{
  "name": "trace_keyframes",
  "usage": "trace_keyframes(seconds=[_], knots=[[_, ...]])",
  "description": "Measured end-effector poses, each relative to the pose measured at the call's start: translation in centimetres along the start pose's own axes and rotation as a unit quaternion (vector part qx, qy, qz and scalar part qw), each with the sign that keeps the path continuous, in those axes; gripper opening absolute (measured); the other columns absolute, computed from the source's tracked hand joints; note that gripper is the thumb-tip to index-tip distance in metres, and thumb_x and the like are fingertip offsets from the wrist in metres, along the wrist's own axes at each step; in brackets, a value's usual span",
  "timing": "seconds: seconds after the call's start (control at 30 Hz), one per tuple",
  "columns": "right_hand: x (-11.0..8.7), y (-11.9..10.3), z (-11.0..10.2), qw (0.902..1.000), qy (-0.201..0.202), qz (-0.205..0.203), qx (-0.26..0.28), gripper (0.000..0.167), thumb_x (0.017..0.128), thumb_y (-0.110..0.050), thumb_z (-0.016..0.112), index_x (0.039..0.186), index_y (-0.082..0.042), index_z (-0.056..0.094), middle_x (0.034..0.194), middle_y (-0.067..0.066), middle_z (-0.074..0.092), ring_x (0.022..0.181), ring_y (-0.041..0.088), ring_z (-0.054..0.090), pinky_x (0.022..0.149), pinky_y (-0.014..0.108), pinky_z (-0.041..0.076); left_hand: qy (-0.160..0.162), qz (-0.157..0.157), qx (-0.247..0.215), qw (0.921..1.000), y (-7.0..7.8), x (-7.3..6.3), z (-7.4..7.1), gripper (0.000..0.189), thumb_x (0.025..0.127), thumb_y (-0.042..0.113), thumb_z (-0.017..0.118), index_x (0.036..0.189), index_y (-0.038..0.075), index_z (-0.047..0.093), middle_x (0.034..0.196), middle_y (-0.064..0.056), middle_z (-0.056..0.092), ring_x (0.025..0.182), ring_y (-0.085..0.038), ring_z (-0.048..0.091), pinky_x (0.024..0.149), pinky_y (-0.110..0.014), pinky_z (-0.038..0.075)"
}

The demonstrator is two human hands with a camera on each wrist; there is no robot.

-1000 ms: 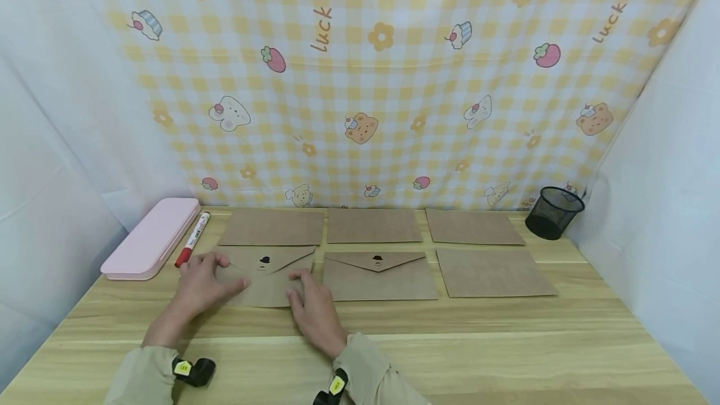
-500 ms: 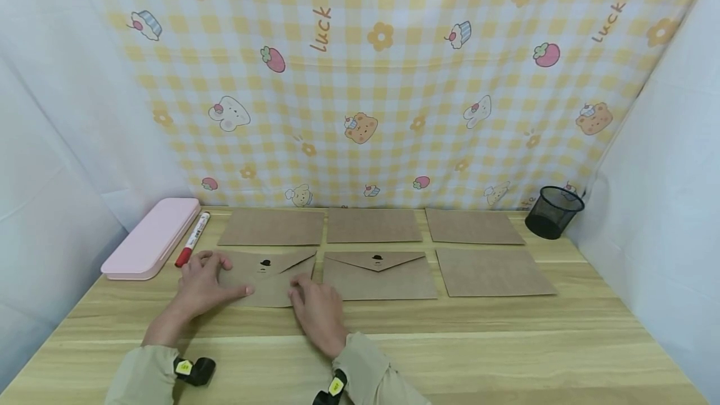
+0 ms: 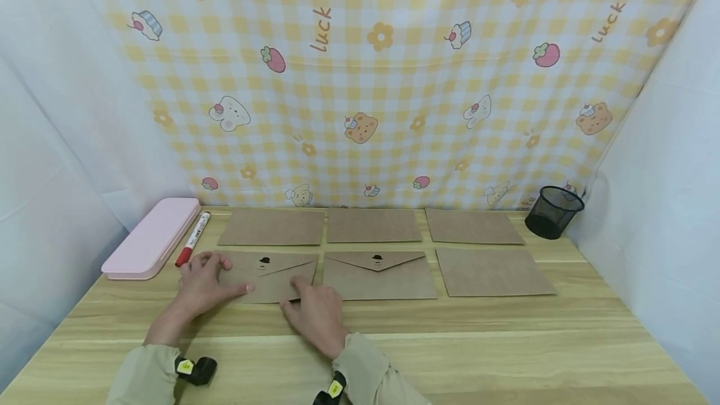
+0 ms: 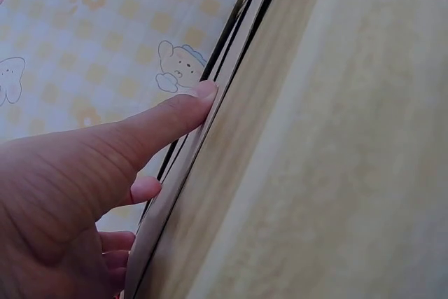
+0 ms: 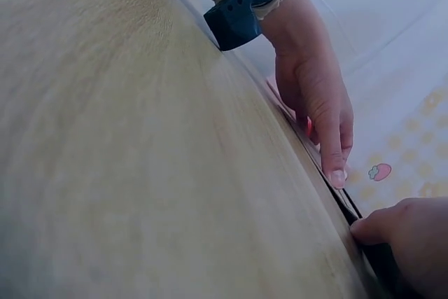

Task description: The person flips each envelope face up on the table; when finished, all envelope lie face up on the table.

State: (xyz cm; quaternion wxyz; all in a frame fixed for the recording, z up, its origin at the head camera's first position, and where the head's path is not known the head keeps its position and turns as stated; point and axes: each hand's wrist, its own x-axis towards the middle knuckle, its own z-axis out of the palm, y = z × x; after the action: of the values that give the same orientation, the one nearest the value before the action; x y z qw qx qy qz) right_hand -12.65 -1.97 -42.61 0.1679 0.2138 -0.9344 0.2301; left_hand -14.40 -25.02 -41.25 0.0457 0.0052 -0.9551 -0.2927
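A brown kraft envelope [image 3: 270, 289] with a hat-and-mustache print on its flap lies at the front left of the table in the head view. My left hand [image 3: 202, 283] rests on its left part, thumb and fingers spread; in the left wrist view the thumb [image 4: 189, 99] presses along the edge. At the near right corner, my right hand [image 3: 319, 314] pinches the envelope, thumb at the near edge and index finger on top. A dark gap shows beneath that corner. To its right is a second flap-up envelope [image 3: 379, 286], not held.
Behind, three plain brown envelopes [image 3: 271, 227] form a row; another plain envelope [image 3: 495, 272] lies front right. A pink case [image 3: 149, 239] and a red-capped marker [image 3: 193, 239] are at left. A black mesh cup [image 3: 554, 212] stands back right, before a patterned curtain [image 3: 382, 80].
My right thumb has shifted left and nearer along the front edge. The envelope's right side and flap edge have changed angle slightly, and its near edge sits a little farther back. My left hand barely moved.
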Motion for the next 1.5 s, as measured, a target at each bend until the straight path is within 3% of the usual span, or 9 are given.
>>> trace_keyframes(seconds=[0.17, 0.33, 0.63, 1.27, 1.4, 1.5], knots=[[-0.02, -0.07, -0.18, 1.0, 0.0, 0.004, 0.005, 0.025, 0.083, -0.027, 0.067, 0.105, -0.014, 0.071, 0.065, -0.001, 0.065, 0.043, 0.003, 0.035, 0.04, 0.019, 0.028, -0.002, 0.001, 0.001, 1.0, 0.02, 0.05, -0.05, 0.064, 0.066, 0.054, 0.077, 0.093, 0.006, 0.047, 0.128, -0.035, 0.026, 0.11, -0.052, 0.017, 0.081, -0.063, 0.021], [0.02, -0.09, -0.44, 1.0, -0.004, 0.008, 0.003, 0.025, 0.084, -0.008, 0.058, 0.103, -0.016, 0.072, 0.052, -0.005, 0.053, 0.038, 0.005, 0.028, 0.033, 0.019, 0.024, -0.001, 0.005, 0.001, 1.0, 0.07, 0.12, -0.11, 0.061, 0.067, 0.053, 0.077, 0.092, 0.006, 0.047, 0.128, -0.035, 0.027, 0.11, -0.053, 0.018, 0.081, -0.064, 0.022], [-0.04, 0.09, -0.52, 0.9999, 0.001, -0.015, -0.008, 0.026, 0.082, -0.008, 0.06, 0.104, -0.015, 0.072, 0.051, -0.005, 0.053, 0.037, 0.003, 0.026, 0.033, 0.018, 0.022, 0.001, 0.007, 0.001, 1.0, -0.08, 0.1, -0.14, 0.063, 0.067, 0.054, 0.076, 0.093, 0.006, 0.047, 0.128, -0.035, 0.028, 0.11, -0.053, 0.019, 0.081, -0.064, 0.022], [-0.06, 0.55, -0.32, 0.9995, 0.013, -0.026, -0.015, 0.022, 0.083, -0.01, 0.062, 0.102, -0.014, 0.072, 0.053, -0.006, 0.056, 0.038, 0.001, 0.026, 0.033, 0.016, 0.022, 0.002, 0.012, -0.004, 0.9999, 0.25, 0.12, -0.09, 0.061, 0.067, 0.051, 0.077, 0.093, 0.004, 0.048, 0.128, -0.037, 0.028, 0.109, -0.053, 0.019, 0.081, -0.063, 0.022], [-0.15, 0.57, -0.16, 0.9994, 0.017, -0.015, 0.027, 0.019, 0.085, -0.009, 0.06, 0.099, -0.014, 0.073, 0.058, -0.007, 0.059, 0.039, -0.002, 0.025, 0.034, 0.015, 0.023, -0.003, 0.009, -0.012, 0.9999, 0.39, 0.0, -0.11, 0.064, 0.068, 0.051, 0.077, 0.097, 0.002, 0.048, 0.129, -0.038, 0.027, 0.109, -0.053, 0.019, 0.081, -0.063, 0.022], [-0.31, 0.44, -0.32, 0.9913, 0.036, -0.003, 0.127, 0.018, 0.085, -0.005, 0.058, 0.092, -0.011, 0.073, 0.059, -0.01, 0.057, 0.04, -0.006, 0.026, 0.036, 0.013, 0.025, -0.008, 0.002, -0.022, 0.9997, 0.6, -0.15, -0.46, 0.071, 0.072, 0.051, 0.074, 0.108, -0.003, 0.046, 0.128, -0.04, 0.023, 0.11, -0.053, 0.018, 0.08, -0.063, 0.026]])
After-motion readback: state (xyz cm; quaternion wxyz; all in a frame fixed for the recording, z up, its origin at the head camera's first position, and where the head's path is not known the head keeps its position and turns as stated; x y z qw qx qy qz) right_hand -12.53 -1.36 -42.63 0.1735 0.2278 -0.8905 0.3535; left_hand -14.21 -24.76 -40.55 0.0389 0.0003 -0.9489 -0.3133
